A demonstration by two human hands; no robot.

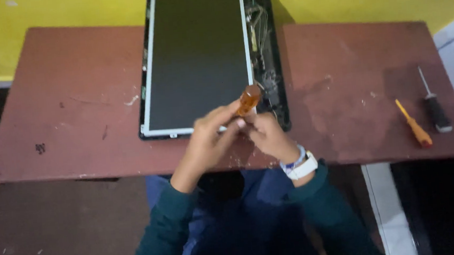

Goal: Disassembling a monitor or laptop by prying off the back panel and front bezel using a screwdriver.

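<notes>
A dismantled flat screen panel (195,55) lies in its black back cover on a reddish-brown table (76,101), with exposed wires (260,29) along its right side. Both of my hands meet at the panel's near right corner. My left hand (209,136) grips an orange-handled screwdriver (249,99), handle pointing up and away. My right hand (267,135) closes around the lower part of the same tool; its tip is hidden between my fingers. A white watch sits on my right wrist.
Two more screwdrivers lie at the table's right end: a small orange one (413,125) and a black-handled one (434,107). A yellow wall (69,8) runs behind the table. A small dark speck (40,148) rests near the left edge.
</notes>
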